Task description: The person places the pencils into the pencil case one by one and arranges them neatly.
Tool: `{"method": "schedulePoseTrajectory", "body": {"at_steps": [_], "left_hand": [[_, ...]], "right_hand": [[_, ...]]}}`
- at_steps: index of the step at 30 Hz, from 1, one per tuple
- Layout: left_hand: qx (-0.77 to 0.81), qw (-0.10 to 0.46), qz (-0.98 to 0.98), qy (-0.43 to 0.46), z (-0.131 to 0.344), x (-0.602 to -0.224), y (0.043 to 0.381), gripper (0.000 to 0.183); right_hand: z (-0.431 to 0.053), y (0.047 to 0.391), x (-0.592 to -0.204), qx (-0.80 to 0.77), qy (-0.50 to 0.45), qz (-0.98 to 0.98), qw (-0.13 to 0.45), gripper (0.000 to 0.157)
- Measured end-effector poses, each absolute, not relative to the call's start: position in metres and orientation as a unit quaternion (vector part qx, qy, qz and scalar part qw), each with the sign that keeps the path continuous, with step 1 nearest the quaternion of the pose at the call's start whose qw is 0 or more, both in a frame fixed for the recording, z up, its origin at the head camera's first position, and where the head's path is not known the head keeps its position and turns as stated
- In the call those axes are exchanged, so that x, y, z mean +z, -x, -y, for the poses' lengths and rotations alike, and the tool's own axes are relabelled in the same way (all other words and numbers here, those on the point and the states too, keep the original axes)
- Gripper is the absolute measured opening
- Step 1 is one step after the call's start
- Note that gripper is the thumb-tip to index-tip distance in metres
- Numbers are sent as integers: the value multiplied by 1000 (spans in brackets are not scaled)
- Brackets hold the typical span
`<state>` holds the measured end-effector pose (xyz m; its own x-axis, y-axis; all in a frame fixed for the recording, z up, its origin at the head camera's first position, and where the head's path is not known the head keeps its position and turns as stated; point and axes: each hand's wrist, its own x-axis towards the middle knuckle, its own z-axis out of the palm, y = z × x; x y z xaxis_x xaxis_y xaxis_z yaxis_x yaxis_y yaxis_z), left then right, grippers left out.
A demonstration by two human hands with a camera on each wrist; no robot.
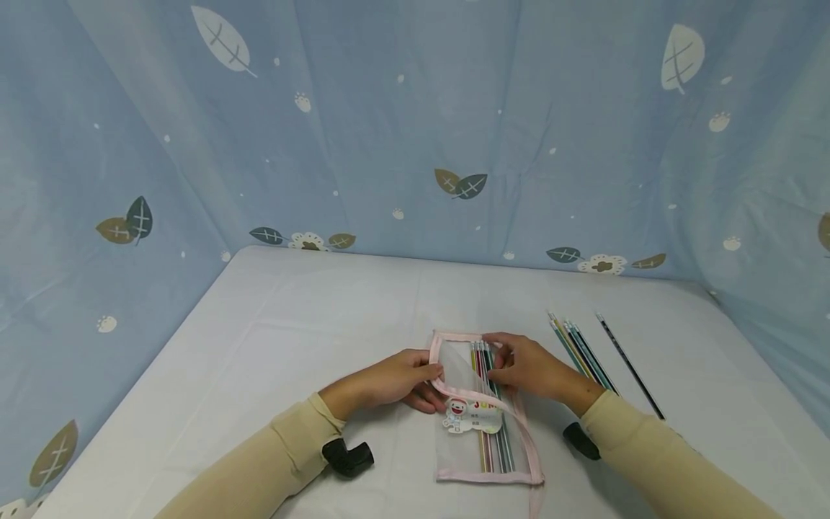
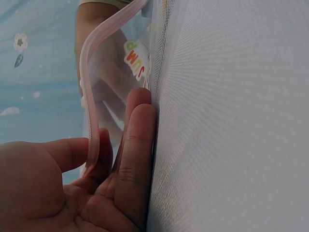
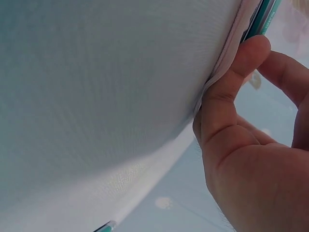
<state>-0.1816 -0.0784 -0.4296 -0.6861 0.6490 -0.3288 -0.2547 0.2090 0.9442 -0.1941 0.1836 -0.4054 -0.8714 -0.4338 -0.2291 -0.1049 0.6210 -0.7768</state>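
A see-through mesh pencil pouch with pink trim and a cartoon label lies on the table. Several pencils show lengthwise inside it. At the pouch's left edge, my left hand pinches the pink trim between thumb and finger, while its other fingers extend beneath the clear flap. My right hand is at the pouch's upper right, fingers curled around the pencils near their upper ends. A teal pencil shows beside its fingertips in the right wrist view; the pouch partly hides the grip.
Right of the pouch lies a loose group of pencils, partly behind my right forearm. A single dark pencil lies farther right. The white tabletop meets a blue leaf-patterned curtain at the back and sides.
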Motion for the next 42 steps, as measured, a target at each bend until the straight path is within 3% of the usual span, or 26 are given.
{"method": "schedulePoseTrajectory", "body": {"at_steps": [10, 16, 24, 42], "left_hand": [[614, 368, -683, -143, 77, -428, 181, 29], [613, 368, -684, -147, 77, -429, 181, 30], [614, 365, -684, -148, 78, -430, 180, 30], [613, 364, -685, -151, 79, -427, 180, 28]], "right_hand": [[-186, 186, -403, -385, 167, -893, 163, 70], [-187, 175, -402, -414, 177, -880, 153, 57], [-196, 162, -391, -341, 199, -918, 45, 36], [-239, 165, -387, -264, 179, -941, -116, 36]]}}
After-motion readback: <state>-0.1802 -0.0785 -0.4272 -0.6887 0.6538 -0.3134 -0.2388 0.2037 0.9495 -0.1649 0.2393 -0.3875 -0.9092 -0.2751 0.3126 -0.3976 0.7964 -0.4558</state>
